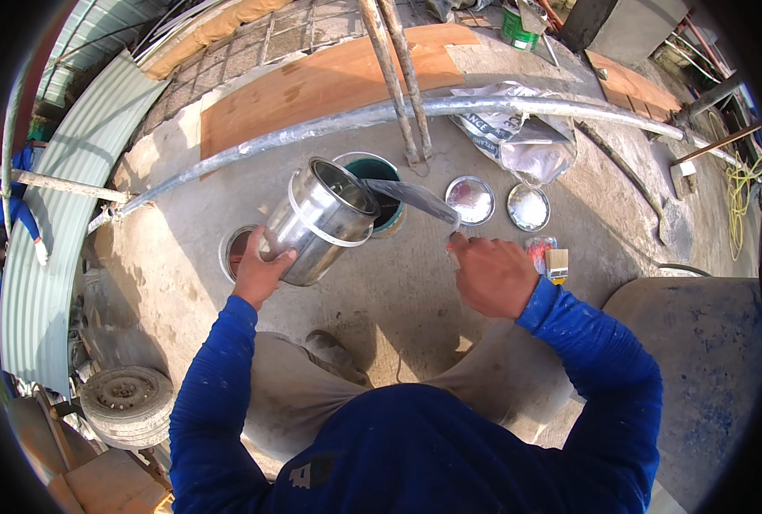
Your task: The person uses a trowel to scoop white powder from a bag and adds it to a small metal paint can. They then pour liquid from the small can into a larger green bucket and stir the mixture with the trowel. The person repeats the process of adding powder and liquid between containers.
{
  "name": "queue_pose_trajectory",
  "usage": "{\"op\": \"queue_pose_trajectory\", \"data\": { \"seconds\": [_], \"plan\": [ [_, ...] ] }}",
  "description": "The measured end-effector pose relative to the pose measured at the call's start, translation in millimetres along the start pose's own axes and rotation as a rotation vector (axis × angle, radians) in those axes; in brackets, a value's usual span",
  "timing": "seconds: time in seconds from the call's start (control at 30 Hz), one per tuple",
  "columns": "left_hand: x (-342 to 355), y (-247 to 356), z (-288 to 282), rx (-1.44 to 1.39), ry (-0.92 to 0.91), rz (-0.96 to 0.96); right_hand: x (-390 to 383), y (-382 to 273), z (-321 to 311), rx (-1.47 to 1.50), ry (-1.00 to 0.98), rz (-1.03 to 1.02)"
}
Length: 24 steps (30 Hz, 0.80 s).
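Note:
My left hand (263, 267) grips the lower part of a shiny metal paint can (300, 236), which is tilted with its open mouth up and to the right. The can's wire handle lies across its side. My right hand (494, 276) is closed on the handle of a long, flat-bladed grey tool (411, 197). The blade reaches left to the can's rim; its exact kind is unclear. Directly behind the can's mouth stands a dark green bucket (389, 224), partly hidden. Beside my left hand is another round can (229, 248) with reddish contents.
Two round metal lids (470, 200) (528, 207) lie right of the bucket, with a paintbrush (556, 265) nearer me. A long metal pipe (312, 133) crosses beyond. Past the lids are a crumpled sack (539, 154) and shovel (674, 227). Another person's gloved hand (41, 251) shows far left.

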State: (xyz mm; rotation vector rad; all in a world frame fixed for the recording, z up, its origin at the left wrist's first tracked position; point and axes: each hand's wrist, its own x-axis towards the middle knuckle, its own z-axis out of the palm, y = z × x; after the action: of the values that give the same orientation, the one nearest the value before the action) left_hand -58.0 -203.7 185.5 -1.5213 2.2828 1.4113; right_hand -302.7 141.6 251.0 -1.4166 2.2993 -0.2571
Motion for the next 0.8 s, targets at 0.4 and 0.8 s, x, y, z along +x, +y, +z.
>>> {"op": "queue_pose_trajectory", "data": {
  "seconds": [0.4, 0.8],
  "plan": [
    [2.3, -4.4, -0.7, -0.013, 0.003, -0.008, 22.0, 9.4, 10.8, -0.030, 0.031, 0.129],
    [3.3, -3.9, -3.2, -0.007, -0.015, -0.026, 25.3, 77.7, 3.0, 0.666, -0.403, 0.156]
  ]
}}
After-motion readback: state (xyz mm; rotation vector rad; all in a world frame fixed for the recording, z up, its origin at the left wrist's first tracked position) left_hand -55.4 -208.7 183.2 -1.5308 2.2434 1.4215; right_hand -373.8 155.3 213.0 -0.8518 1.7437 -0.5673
